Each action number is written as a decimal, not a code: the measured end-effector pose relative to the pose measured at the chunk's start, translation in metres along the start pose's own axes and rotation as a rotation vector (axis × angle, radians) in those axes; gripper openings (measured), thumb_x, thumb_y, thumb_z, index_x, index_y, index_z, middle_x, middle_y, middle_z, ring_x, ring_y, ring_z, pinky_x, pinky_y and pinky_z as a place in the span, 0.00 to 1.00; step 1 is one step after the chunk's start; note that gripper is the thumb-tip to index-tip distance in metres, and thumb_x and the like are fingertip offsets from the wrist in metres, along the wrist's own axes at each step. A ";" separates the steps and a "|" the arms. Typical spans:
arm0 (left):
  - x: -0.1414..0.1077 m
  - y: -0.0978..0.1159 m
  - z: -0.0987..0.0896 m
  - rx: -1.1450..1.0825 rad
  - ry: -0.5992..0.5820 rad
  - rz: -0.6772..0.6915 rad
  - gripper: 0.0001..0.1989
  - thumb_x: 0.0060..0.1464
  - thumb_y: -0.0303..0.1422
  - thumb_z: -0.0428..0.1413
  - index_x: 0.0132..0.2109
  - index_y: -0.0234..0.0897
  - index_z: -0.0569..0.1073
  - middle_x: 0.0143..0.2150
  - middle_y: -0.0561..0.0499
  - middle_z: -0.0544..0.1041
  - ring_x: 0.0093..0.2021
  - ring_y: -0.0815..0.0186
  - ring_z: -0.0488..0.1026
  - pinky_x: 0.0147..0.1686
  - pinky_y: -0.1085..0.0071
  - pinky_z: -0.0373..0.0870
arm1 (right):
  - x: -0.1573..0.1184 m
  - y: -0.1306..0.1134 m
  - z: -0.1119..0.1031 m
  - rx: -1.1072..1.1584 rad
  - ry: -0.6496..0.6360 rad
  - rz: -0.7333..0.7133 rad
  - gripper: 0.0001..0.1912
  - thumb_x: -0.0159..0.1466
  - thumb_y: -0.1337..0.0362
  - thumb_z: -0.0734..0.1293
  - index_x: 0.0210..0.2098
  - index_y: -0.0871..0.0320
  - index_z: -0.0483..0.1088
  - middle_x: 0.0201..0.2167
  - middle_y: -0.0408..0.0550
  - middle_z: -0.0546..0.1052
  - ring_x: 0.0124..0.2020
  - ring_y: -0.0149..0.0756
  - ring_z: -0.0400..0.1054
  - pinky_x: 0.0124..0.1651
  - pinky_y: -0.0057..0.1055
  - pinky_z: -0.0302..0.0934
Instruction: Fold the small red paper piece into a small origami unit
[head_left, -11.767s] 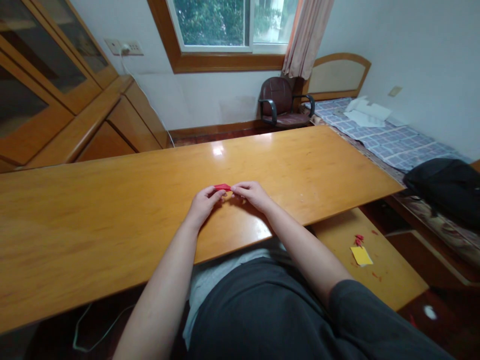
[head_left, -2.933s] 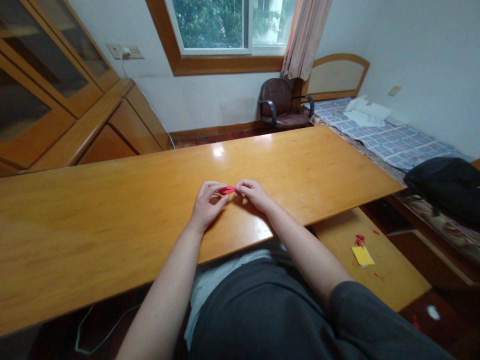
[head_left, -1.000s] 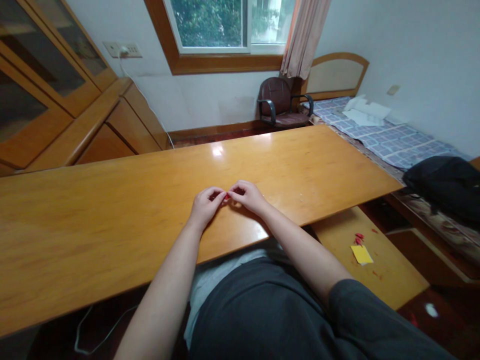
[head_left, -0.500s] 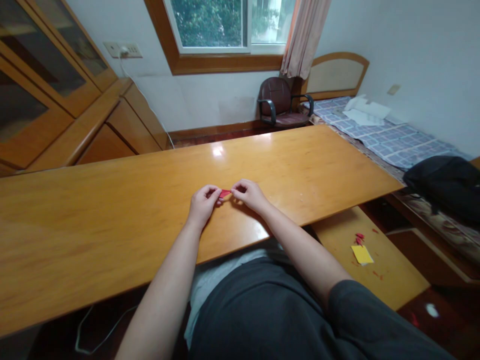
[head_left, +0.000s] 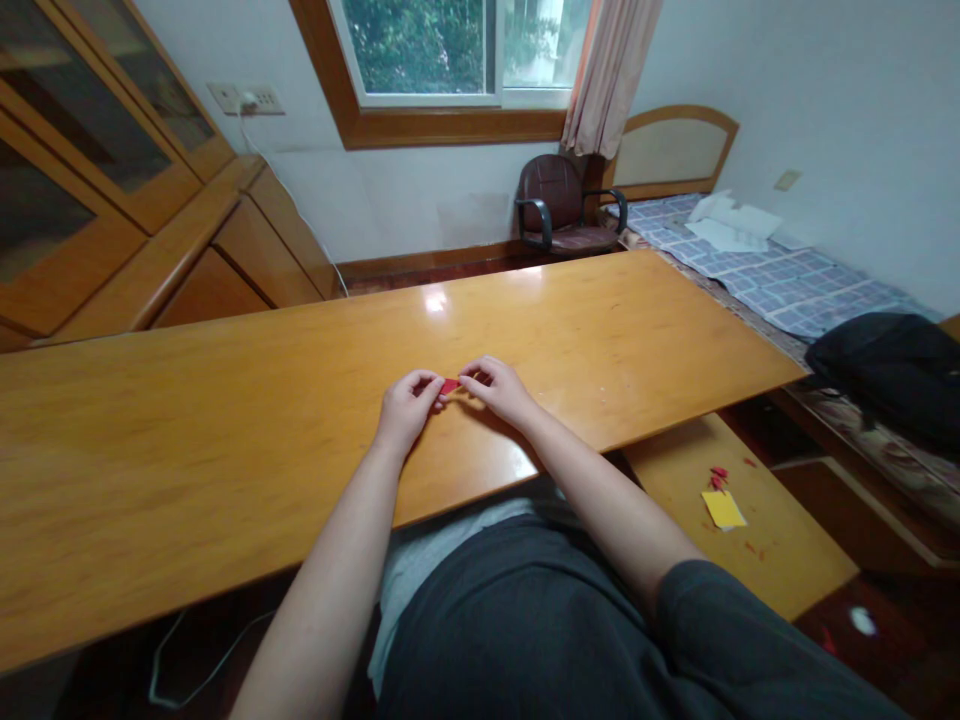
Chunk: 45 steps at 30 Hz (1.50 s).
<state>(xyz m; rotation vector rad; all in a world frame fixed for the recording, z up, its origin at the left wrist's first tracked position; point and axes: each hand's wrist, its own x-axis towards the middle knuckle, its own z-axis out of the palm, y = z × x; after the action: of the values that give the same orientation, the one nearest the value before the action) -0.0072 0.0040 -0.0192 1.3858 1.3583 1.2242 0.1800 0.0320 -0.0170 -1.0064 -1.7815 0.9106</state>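
Observation:
A small piece of red folded paper (head_left: 450, 386) is held just above the wooden table (head_left: 225, 430), between my two hands. My left hand (head_left: 407, 402) pinches its left end between thumb and fingers. At its right end, my right hand (head_left: 495, 387) has thumb and fingertips closed on the edge. The fingers partly cover the paper, so its full shape is hidden.
On a lower board (head_left: 780, 560) to the right lie a yellow paper square (head_left: 724, 509), red folded pieces (head_left: 718, 479) and small scraps. A black bag (head_left: 889, 370) rests on the bed (head_left: 795, 270). An armchair (head_left: 555, 205) stands beyond the table.
The fingers of my right hand have shifted slightly up and left on the paper, and a little more of its red face shows. My left hand stays in place.

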 end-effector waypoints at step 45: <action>0.006 -0.008 -0.003 -0.077 -0.023 -0.024 0.18 0.52 0.46 0.61 0.36 0.33 0.74 0.30 0.48 0.79 0.27 0.68 0.76 0.29 0.71 0.75 | 0.005 0.015 -0.001 0.154 0.136 0.167 0.12 0.61 0.55 0.65 0.30 0.58 0.69 0.25 0.41 0.70 0.30 0.32 0.65 0.36 0.28 0.60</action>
<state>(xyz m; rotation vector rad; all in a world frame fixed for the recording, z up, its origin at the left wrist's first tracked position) -0.0118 0.0102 -0.0259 1.3224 1.2959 1.2282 0.1831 0.0424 -0.0280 -1.1018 -1.5080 1.0405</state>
